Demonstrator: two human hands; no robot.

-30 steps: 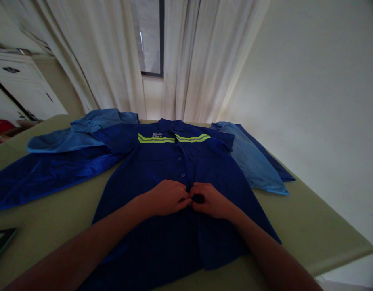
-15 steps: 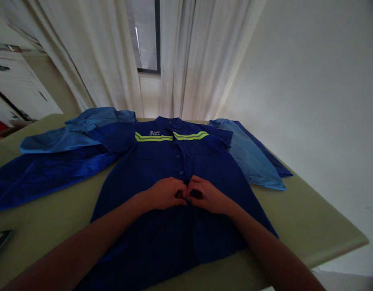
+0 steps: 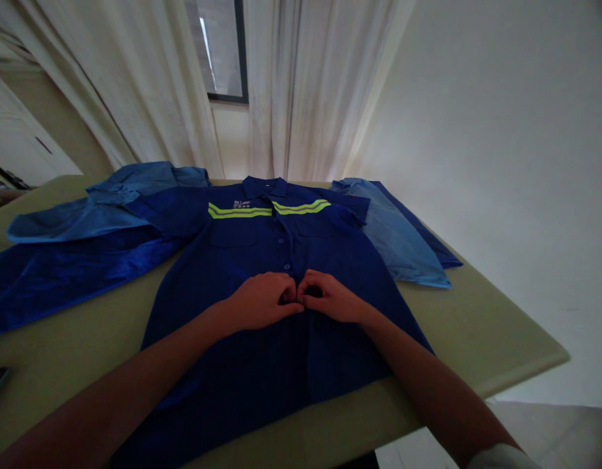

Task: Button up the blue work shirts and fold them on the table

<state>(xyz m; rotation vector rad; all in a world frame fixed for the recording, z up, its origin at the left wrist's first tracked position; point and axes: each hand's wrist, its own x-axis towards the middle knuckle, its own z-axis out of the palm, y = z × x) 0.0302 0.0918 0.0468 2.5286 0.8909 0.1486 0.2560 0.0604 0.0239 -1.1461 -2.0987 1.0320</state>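
Note:
A dark blue work shirt (image 3: 262,260) with two yellow-green reflective stripes across the chest lies flat on the table, collar away from me. My left hand (image 3: 262,301) and my right hand (image 3: 328,298) meet at the shirt's front placket, just below a visible button. Both hands have their fingers curled and pinched on the placket cloth. The fingertips touch each other at the middle; what lies between them is hidden.
The olive-green table (image 3: 481,332) ends at the right and near edges. A lighter blue garment (image 3: 86,215) and a bright blue one (image 3: 51,273) lie at the left. Another light blue garment (image 3: 403,241) lies at the right. White curtains (image 3: 301,85) and a window stand behind.
My hands stay pinched on the placket, moved slightly up the shirt toward the button above. The view has shifted right and down a little.

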